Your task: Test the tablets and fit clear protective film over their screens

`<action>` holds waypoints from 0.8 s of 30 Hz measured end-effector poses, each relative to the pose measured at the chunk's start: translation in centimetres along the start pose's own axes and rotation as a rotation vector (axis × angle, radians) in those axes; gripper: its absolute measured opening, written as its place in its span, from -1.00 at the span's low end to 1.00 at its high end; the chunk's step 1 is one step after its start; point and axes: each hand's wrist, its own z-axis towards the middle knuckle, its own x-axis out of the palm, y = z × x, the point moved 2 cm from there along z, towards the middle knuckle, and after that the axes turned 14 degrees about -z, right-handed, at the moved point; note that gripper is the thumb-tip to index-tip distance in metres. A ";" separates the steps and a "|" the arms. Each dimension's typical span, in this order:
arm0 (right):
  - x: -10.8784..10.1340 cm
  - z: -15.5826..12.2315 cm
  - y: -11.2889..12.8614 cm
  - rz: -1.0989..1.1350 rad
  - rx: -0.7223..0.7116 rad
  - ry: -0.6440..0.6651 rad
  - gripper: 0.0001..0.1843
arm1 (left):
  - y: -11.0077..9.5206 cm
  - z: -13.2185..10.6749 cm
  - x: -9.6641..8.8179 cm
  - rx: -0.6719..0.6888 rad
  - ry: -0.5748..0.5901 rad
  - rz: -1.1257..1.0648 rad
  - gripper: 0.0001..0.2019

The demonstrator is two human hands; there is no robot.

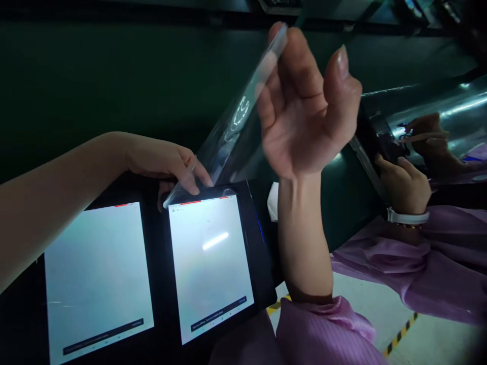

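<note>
Okay, dark green work surface (114,86) runs behind and beyond both hands; pale floor (353,299) shows below and to the right of the right forearm. Nearby worker, off past the right hand: purple sleeve (399,268), one hand (405,185) with a white band (409,217) at the wrist, on a dark device (375,137); another hand shows beyond it. Two lit tablets near the hands: first tablet (211,274) directly below the left fingertips, screen white, red marks along its top, dark bar near its bottom; second tablet (99,284) beside it, under the left forearm, which covers part of it. Clear film (228,132) slants from the first tablet's top edge, by the left fingers, up to the right fingertips. Right hand (304,111) is up high, palm showing, film's upper end held among the fingers, thumb standing apart. Left hand (163,159) reaches over, fingers somewhat spread, at the film's lower end and the tablet's top edge; cannot tell if it grips. Small white piece (273,203) just beside the right wrist.
</note>
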 end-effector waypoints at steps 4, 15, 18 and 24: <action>-0.8 0.2 -0.5 -0.078 0.037 -0.027 -0.71 | 0.0 0.2 0.0 -0.126 0.081 -0.191 -0.54; -2.7 -1.3 -1.8 -0.094 0.136 -0.193 -0.67 | 0.4 0.5 0.2 -0.147 0.121 -0.228 -0.49; -2.8 -1.7 -1.8 -0.082 0.145 -0.222 -0.65 | 0.5 0.7 0.0 -0.123 0.146 -0.211 -0.53; -3.0 -1.9 -2.2 -0.045 0.111 -0.246 -0.64 | 0.4 0.7 0.1 -0.095 0.152 -0.200 -0.53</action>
